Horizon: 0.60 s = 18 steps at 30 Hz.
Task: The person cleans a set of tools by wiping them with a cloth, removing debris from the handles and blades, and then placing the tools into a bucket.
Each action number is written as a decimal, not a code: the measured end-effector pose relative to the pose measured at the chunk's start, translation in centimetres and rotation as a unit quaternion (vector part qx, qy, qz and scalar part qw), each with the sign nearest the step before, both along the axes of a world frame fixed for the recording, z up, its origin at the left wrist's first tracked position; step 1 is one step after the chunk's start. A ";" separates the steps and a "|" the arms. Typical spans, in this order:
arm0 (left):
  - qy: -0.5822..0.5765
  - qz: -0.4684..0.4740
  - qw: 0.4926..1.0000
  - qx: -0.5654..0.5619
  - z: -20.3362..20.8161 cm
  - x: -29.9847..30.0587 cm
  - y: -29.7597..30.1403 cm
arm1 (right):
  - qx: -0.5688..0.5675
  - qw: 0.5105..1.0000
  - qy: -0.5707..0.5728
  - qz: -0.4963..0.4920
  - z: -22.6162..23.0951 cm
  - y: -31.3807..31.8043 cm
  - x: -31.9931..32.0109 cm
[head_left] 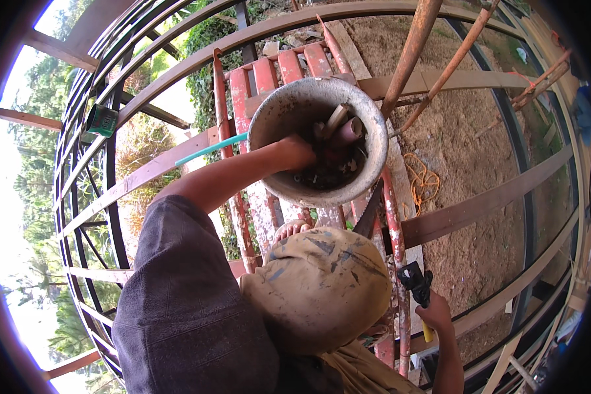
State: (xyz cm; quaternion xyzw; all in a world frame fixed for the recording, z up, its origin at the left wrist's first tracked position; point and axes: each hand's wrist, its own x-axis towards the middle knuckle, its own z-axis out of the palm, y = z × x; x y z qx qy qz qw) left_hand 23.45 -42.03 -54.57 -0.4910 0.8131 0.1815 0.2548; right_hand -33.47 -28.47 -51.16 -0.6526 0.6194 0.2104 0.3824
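My left arm reaches into a worn, whitish bucket (379, 141), and my left hand (297, 152) is among the dark loose pieces at its bottom. Its fingers are hidden. A purple tube-like piece (350, 131) and a pale stick-like piece (335, 121) stand up inside the bucket. Low on the right, my right hand (436, 312) is closed around what looks like a hammer (416, 281), with a black head and a yellow handle end. My bent knee (322, 282), in paint-stained tan trousers, lies between the hands.
The bucket rests on a red, paint-worn slatted platform (266, 75). Beside it are a serrated saw blade (370, 213) and a teal rod (210, 150). Wooden beams (486, 203) and rusty poles (410, 56) cross above bare soil. An orange cord (425, 180) lies below; a green can (102, 120) sits left.
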 end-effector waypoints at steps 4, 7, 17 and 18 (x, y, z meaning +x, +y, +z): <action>-0.016 -0.037 0.998 -0.051 -0.8 0.6 0.1 | 0.001 1.000 -0.006 0.001 0.4 -0.2 0.8; -0.028 -0.018 0.999 -0.022 0.3 -0.2 -0.2 | -0.007 1.000 -0.018 0.001 -0.1 -0.1 0.2; 0.317 0.228 0.915 -0.097 3.5 -2.1 -1.7 | 0.011 1.000 -0.007 0.001 0.7 -0.7 1.3; 0.326 0.240 0.907 -0.114 3.3 -2.6 -1.9 | 0.009 1.000 -0.012 0.001 0.6 -0.7 1.1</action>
